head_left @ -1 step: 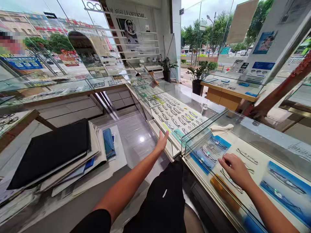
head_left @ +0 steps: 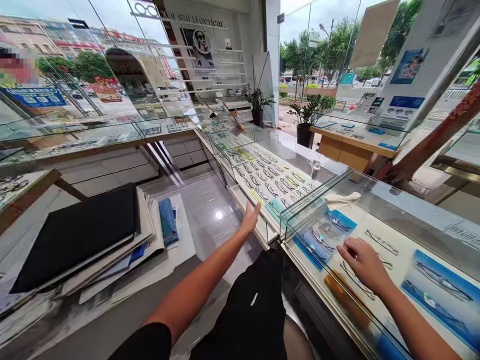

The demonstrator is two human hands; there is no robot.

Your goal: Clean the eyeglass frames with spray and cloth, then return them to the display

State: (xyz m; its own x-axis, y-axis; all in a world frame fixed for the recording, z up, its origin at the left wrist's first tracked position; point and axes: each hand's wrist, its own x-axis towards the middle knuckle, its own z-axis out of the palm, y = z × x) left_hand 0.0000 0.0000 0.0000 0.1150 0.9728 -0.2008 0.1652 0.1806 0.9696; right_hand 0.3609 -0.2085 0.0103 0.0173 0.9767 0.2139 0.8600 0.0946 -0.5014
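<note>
My left hand (head_left: 250,219) is open, with thumb and fingers apart and nothing in it. It is near the front edge of a glass display case (head_left: 269,227) holding rows of eyeglasses (head_left: 268,172). Over the glass top of the nearer case, my right hand (head_left: 362,260) is closed, its fingers curled in; I see nothing in them. Whether it touches the glass, I cannot tell. Under the glass near it lie eyeglasses (head_left: 381,242) and blue display cards (head_left: 437,295). A beige cloth (head_left: 343,199) lies bunched beyond my right hand.
On the left, a black folder (head_left: 86,227) tops a pile of papers beside a blue pouch (head_left: 168,222). A small clear bottle (head_left: 316,170) stands on the far case. Potted plants (head_left: 304,131) stand by the entrance. Tiled floor (head_left: 202,200) lies between the counters.
</note>
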